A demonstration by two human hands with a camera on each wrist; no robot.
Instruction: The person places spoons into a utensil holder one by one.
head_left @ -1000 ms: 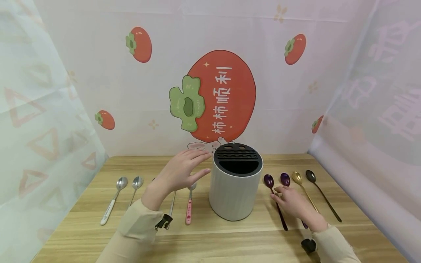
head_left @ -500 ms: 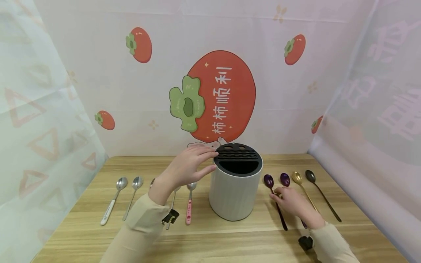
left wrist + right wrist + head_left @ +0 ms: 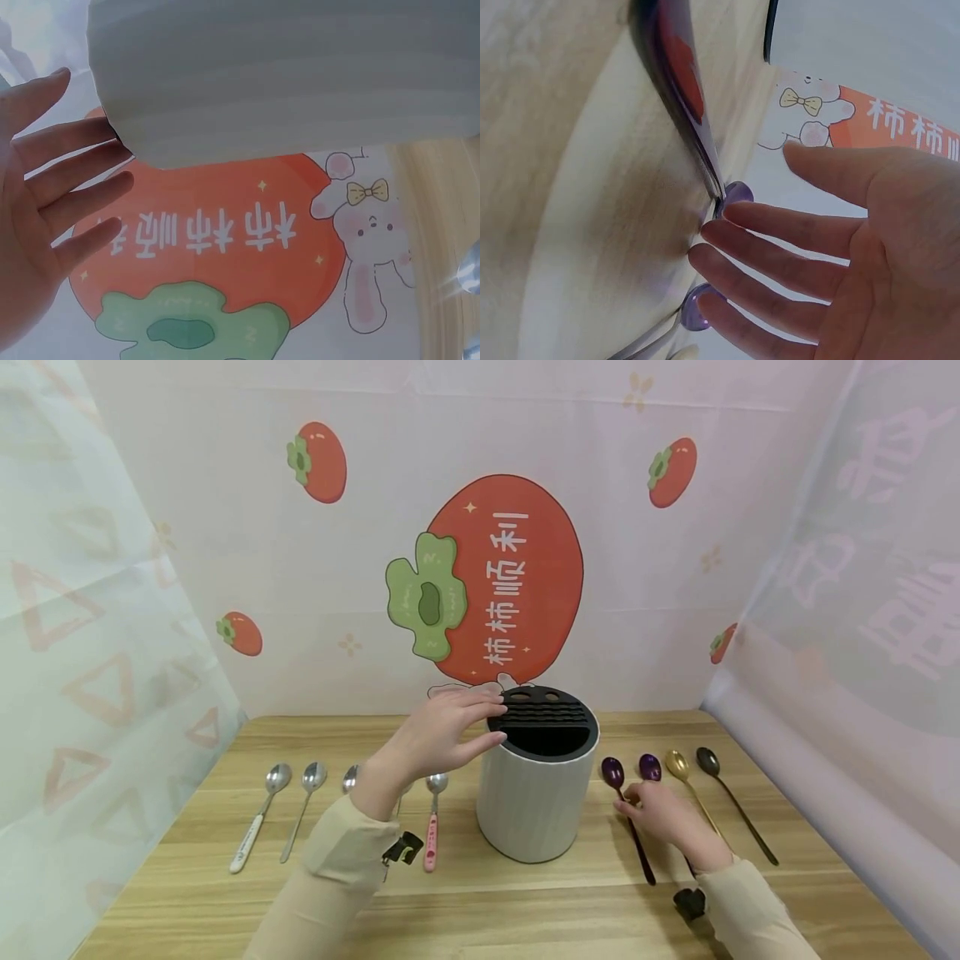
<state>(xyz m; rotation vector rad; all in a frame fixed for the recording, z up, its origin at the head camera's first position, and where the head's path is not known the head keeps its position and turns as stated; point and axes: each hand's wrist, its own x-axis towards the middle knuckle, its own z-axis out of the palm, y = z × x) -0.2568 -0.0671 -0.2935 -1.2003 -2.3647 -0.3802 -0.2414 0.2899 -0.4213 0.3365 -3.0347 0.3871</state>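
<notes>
A white ribbed utensil holder [image 3: 531,814] with a black slotted lid [image 3: 543,716] stands mid-table in the head view. My left hand [image 3: 438,735] has its fingers at the lid's left edge, thumb apart from them. The left wrist view shows that hand [image 3: 45,184] spread beside the holder's wall [image 3: 262,90], holding nothing; contact is hard to tell. On the right, my right hand [image 3: 666,818] hovers low over two purple spoons, the left one [image 3: 612,772] nearest the fingertips and the other [image 3: 650,767] partly covered. In the right wrist view its fingers [image 3: 772,259] are extended, gripping nothing.
A gold spoon [image 3: 678,766] and a black spoon [image 3: 742,814] lie at the right. Left of the holder lie a pink-handled spoon [image 3: 431,835], a white-handled spoon [image 3: 255,827] and several silver ones, some behind the left arm. Printed cloth walls enclose the table [image 3: 510,918].
My left hand has moved right, from beside the holder to its lid edge. The right hand has shifted very slightly left over the purple spoons. Spoons and holder stay in place.
</notes>
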